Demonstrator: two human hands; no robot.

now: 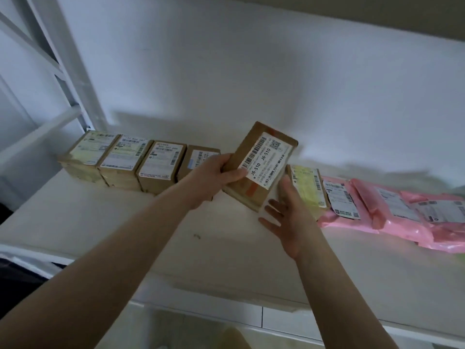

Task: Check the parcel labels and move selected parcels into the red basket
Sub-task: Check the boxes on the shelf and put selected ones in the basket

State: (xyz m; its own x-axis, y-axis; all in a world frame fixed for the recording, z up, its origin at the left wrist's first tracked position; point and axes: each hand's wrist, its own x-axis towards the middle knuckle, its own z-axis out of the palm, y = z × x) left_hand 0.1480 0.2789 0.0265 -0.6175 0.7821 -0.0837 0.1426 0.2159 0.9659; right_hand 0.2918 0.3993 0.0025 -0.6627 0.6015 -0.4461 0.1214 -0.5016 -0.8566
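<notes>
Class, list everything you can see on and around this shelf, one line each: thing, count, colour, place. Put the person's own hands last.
held box: one, brown cardboard with a white label reading J6-S10, tilted above the shelf's middle.
row of boxes: four, brown with white or yellowish labels, side by side at the back left.
box with yellow label: one, brown, right of the held box.
pink mailer bags: several, exact number unclear, pink with white labels, overlapping at the right.
shelf: one, white.
shelf frame: white, far left.
left hand: grips the held box's left edge.
right hand: fingers spread, at its lower right corner.
</notes>
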